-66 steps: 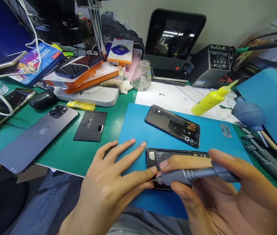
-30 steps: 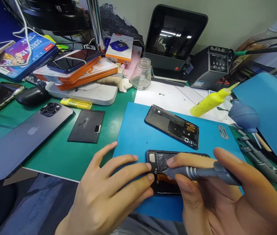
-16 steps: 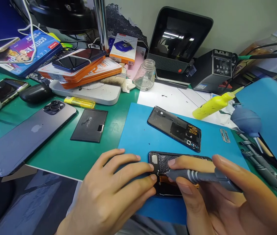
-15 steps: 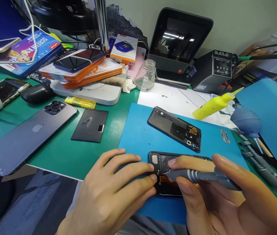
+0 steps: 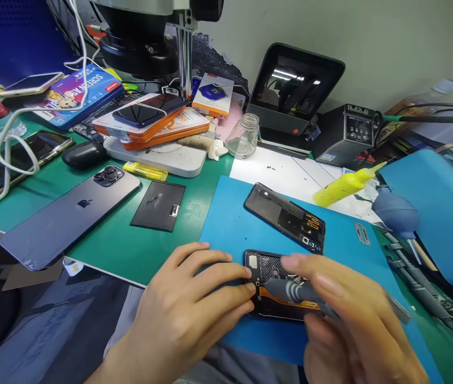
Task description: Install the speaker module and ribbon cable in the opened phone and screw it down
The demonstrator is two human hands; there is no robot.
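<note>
An opened phone (image 5: 268, 311) lies on the blue mat, its inner parts and an orange flex cable showing. My left hand (image 5: 190, 298) rests its outstretched fingertips on the phone's left end. In my right hand (image 5: 354, 314) is a grey screwdriver (image 5: 290, 290), held slantwise over the phone; its handle is partly covered by the fingers. Whether its tip touches a screw I cannot tell. Behind the opened phone lies a detached phone back cover (image 5: 286, 216), inner side up, with its camera openings at the right end.
The blue mat (image 5: 226, 213) lies on a green one. At left are a purple-grey phone (image 5: 74, 218), a black flat piece (image 5: 158, 205) and a yellow lighter (image 5: 145, 170). Behind stand a glass jar (image 5: 244, 138) and a dark screen (image 5: 294, 85). A yellow bottle (image 5: 340, 188) and blue blower (image 5: 396, 213) are at right.
My right hand has shifted its grip, with fingers now over the screwdriver's handle, and the screwdriver has tilted. My left hand stays on the phone. The camera view has turned slightly.
</note>
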